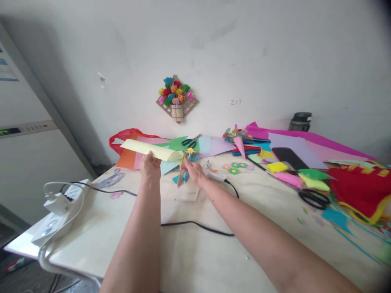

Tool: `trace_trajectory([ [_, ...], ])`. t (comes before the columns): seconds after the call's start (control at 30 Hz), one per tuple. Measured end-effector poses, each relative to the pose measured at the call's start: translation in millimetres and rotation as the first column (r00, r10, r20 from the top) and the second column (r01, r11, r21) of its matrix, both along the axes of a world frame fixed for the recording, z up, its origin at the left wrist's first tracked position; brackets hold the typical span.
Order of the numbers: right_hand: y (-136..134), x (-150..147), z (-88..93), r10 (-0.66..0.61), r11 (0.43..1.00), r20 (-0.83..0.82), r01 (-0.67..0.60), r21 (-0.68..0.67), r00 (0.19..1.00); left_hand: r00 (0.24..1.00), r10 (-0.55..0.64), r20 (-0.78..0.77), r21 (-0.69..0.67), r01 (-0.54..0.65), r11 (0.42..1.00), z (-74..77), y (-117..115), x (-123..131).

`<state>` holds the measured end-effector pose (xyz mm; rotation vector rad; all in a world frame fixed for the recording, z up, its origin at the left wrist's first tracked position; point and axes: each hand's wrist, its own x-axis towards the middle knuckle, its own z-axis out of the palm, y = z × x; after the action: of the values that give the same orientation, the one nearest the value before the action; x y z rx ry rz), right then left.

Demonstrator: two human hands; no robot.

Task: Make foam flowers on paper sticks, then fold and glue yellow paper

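Observation:
My left hand (pixel 150 167) is closed on a pale yellow sheet of paper (pixel 149 149), lifted just above the table and held nearly flat. My right hand (pixel 194 171) pinches a thin stick with small coloured paper flowers at its top (pixel 187 160), tilted over scraps of blue paper. Both arms reach out over the pale table (pixel 195 252) toward the far side. A white glue gun (pixel 214 174) lies just right of my right hand, its black cord (pixel 195 226) running back across the table.
Coloured paper sheets (pixel 210 144) with green-handled scissors (pixel 191 142) lie at the back. Black scissors (pixel 314 198), a dark phone (pixel 287 156), red fabric (pixel 360 189) and paper flowers (pixel 236 167) are right. A white power strip (pixel 61 207) and a red bag (pixel 122 138) sit left. A flower basket (pixel 176 97) hangs on the wall.

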<state>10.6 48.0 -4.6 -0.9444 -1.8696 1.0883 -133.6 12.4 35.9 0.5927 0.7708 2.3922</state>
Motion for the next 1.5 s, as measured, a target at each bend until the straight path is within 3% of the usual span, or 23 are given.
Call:
trace_trajectory([
  [0.03,0,2,4.9,0.014,0.984,-0.142,-0.039,-0.175,0.990,0.999,-0.034,0.004,0.014,0.033,0.999,4.0,-4,5],
  [0.1,0,7,14.5,0.059,0.881,-0.374,-0.224,-0.416,0.926,0.996,-0.081,-0.033,0.007,0.081,0.997,11.6,-12,15],
  [0.17,-2,13,24.0,0.071,0.780,-0.561,-0.396,-0.484,0.825,0.989,-0.107,-0.101,-0.023,0.105,0.994,17.2,-18,25],
  [0.23,-4,20,33.3,0.020,0.743,-0.685,-0.469,-0.478,0.728,0.981,-0.123,-0.147,-0.033,0.120,0.992,20.2,-21,34],
  [0.37,-4,36,52.8,-0.124,0.773,-0.762,-0.419,-0.476,0.636,0.966,-0.158,-0.207,0.034,0.168,0.985,21.4,-21,48],
  [0.5,-2,61,70.1,-0.172,0.802,-0.789,-0.381,-0.460,0.589,0.926,-0.236,-0.295,0.043,0.260,0.965,24.0,-22,64],
  [0.57,0,76,75.5,-0.193,0.823,-0.801,-0.351,-0.446,0.566,0.897,-0.285,-0.337,0.011,0.306,0.952,25.2,-23,71],
  [0.7,6,111,78.4,-0.260,0.881,-0.866,-0.263,-0.394,0.426,0.857,-0.367,-0.363,-0.187,0.319,0.929,15.5,-17,72],
  [0.73,7,121,77.5,-0.283,0.889,-0.878,-0.238,-0.392,0.387,0.863,-0.344,-0.371,-0.270,0.254,0.929,9.1,-13,71],
  [0.8,10,137,73.6,-0.303,0.905,-0.899,-0.199,-0.375,0.316,0.853,-0.192,-0.485,-0.444,-0.051,0.895,-7.3,-4,67],
  [0.87,12,149,66.9,-0.320,0.911,-0.909,-0.178,-0.373,0.267,0.727,-0.133,-0.673,-0.581,-0.409,0.704,-25.3,4,67],
  [0.93,14,155,59.0,-0.315,0.917,-0.916,-0.168,-0.361,0.250,0.621,-0.203,-0.757,-0.624,-0.595,0.506,-40.2,11,70],
  [1.0,15,157,52.1,-0.295,0.927,-0.925,-0.163,-0.338,0.241,0.515,-0.259,-0.817,-0.576,-0.714,0.398,-49.5,16,76],
  [1.1,17,155,46.7,-0.276,0.934,-0.933,-0.163,-0.317,0.230,0.418,-0.305,-0.856,-0.509,-0.784,0.355,-54.8,22,84],
  [1.27,21,154,46.0,-0.308,0.922,-0.923,-0.168,-0.350,0.232,0.357,-0.309,-0.882,-0.451,-0.831,0.327,-56.5,34,86],
  [1.37,24,155,45.7,-0.341,0.905,-0.914,-0.185,-0.382,0.221,0.350,-0.295,-0.889,-0.438,-0.838,0.326,-57.6,41,83],
  [1.5,26,154,45.1,-0.361,0.895,-0.906,-0.190,-0.403,0.223,0.397,-0.289,-0.871,-0.479,-0.817,0.320,-58.4,45,80],
])
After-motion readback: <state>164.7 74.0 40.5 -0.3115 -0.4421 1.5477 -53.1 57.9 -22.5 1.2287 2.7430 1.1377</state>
